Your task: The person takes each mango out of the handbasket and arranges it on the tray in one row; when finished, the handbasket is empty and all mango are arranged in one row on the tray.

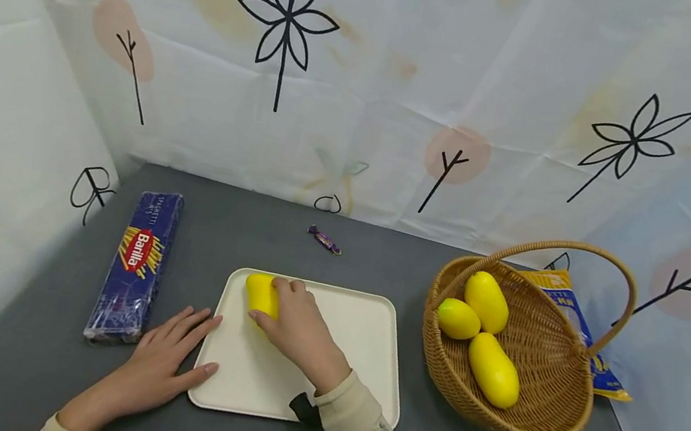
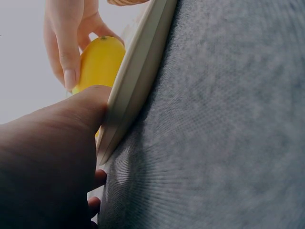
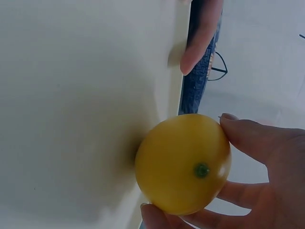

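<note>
A yellow mango (image 1: pixel 261 294) is near the far left corner of a cream tray (image 1: pixel 356 355). My right hand (image 1: pixel 303 323) holds it between thumb and fingers, coming over it from the right. In the right wrist view the mango (image 3: pixel 178 164) shows a small green stem spot, with fingertips on both sides of it. My left hand (image 1: pixel 157 359) rests at the tray's left edge with its fingers extended. Its thumb lies over the rim, seen close up beside the tray's side (image 2: pixel 136 90) in the left wrist view.
Right of the tray stands a wicker basket (image 1: pixel 539 370) with a tall handle, holding several yellow fruits (image 1: pixel 494 370). A yellow-and-blue bag (image 1: pixel 608 378) lies behind it. A blue Barilla spaghetti box (image 1: pixel 134 264) lies at the left. One wrapped candy (image 1: pixel 324 240) sits beyond the tray.
</note>
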### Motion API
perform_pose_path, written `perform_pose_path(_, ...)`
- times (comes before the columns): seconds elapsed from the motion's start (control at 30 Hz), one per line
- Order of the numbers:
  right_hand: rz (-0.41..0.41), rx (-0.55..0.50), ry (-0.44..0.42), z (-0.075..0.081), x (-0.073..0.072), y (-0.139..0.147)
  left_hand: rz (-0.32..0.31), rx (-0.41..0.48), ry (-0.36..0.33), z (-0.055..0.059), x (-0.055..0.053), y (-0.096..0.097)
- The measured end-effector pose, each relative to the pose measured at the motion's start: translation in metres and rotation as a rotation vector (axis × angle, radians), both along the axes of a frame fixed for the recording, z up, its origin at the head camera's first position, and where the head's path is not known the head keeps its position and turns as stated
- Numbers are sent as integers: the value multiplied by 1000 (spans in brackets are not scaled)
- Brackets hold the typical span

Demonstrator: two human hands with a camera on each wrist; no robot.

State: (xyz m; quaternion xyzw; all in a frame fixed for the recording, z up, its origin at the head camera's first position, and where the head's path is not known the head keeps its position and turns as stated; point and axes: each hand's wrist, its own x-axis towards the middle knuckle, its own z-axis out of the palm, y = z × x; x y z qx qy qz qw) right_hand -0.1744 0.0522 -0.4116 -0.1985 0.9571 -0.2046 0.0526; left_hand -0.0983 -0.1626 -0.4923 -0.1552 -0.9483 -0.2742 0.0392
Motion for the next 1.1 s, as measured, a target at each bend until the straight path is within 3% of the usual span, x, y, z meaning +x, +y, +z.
perform_pose_path(0.13, 6, -9, -18, 1, 2, 0, 4, -8, -22, 3, 1, 1)
perform_pose_path(0.37, 40, -40, -177, 8, 7, 6, 9, -13, -38, 6, 0, 1)
perform_pose_path(0.5, 61, -75, -215, 6, 9, 9, 8, -14, -42, 7, 1, 1)
perform_pose_path(0.7, 35, -137, -200, -1, 17, 3, 6, -8, -47, 6, 0, 1)
perform_pose_path(1.1, -5, -136, -100, -6, 22, -10, -21, 42, -24, 2, -2, 0)
